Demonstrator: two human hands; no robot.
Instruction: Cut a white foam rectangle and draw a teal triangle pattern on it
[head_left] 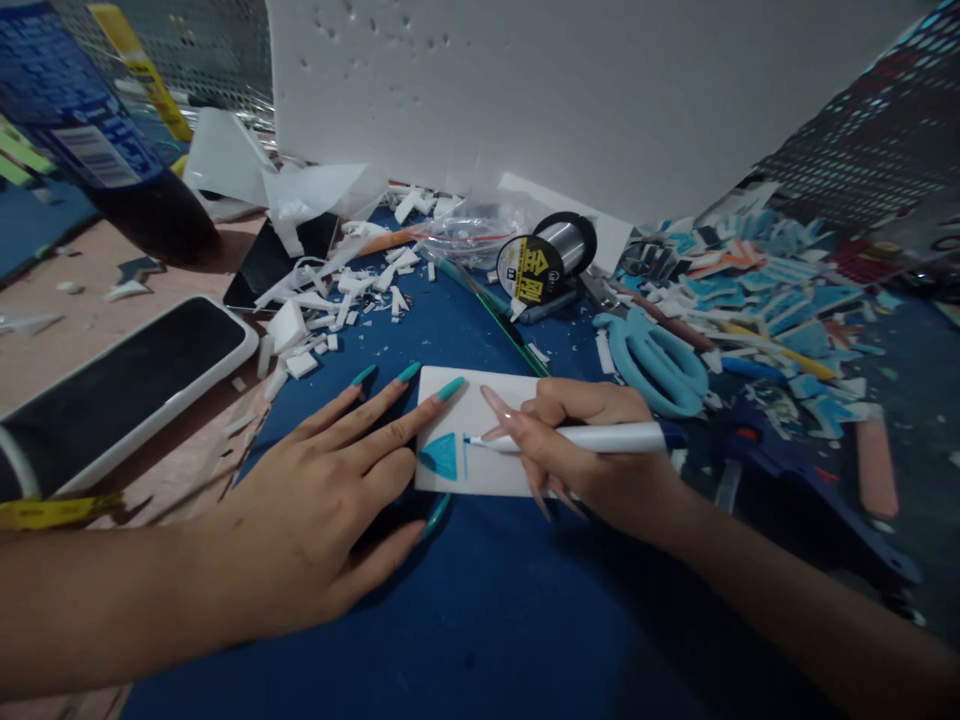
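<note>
A small white foam card lies flat on the blue mat in front of me. My left hand rests spread over the card's left side, fingertips on its edge and surface. In my right hand is a white marker with a dark blue end, gripped like a pen. Its tip touches the card beside a short blue line. Left of that line is a blue filled-in triangle, partly beside my left fingers.
Light-blue scissors and a spool of wire lie behind the card. White scraps and blue offcuts are heaped at the back. A dark glue gun lies right; a phone-like device and a bottle stand left.
</note>
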